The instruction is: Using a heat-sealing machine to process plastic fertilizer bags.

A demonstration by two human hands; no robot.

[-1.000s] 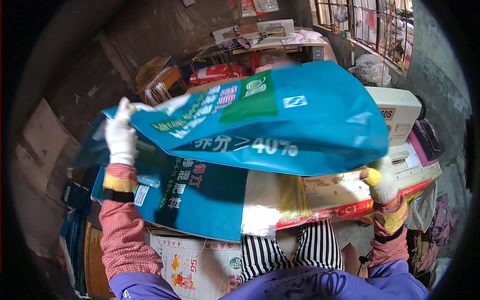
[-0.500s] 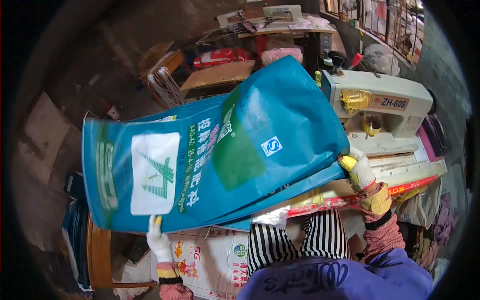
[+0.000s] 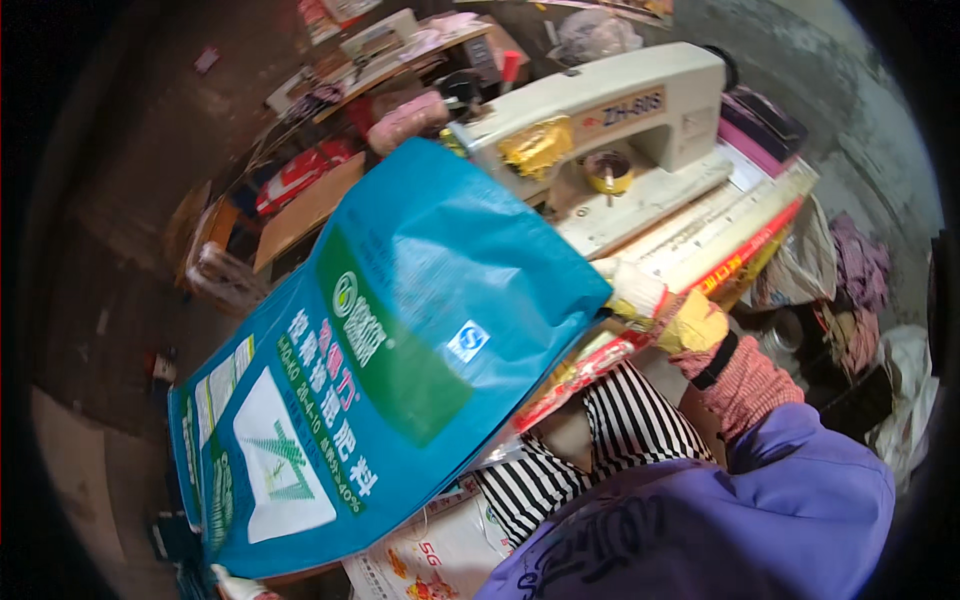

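Observation:
A large blue-green woven sack [image 3: 420, 330] with a green patch and a white panel lies slanted from the sewing machine down to the lower left. Other layers show along its edges. My right hand [image 3: 638, 295], in a white glove with yellow on it, is closed on the sack's right corner beside the machine bed. At the sack's lower-left corner my left hand [image 3: 238, 585], also gloved, pinches the edge; most of it is cut off by the picture's lower rim. A white industrial sewing machine [image 3: 620, 115] with yellow tape on its head stands just beyond the sack.
A pink thread cone [image 3: 410, 122] stands behind the sack. A purple-and-black box [image 3: 760, 130] sits right of the machine. Bags and cloth [image 3: 858, 262] lie at the far right. A printed white sack [image 3: 420, 560] is below, by my striped trouser legs.
The view has turned, so the machine appears farther left and tilted. The sack now slopes more steeply, its left end lower. My left hand has moved down and left to its corner.

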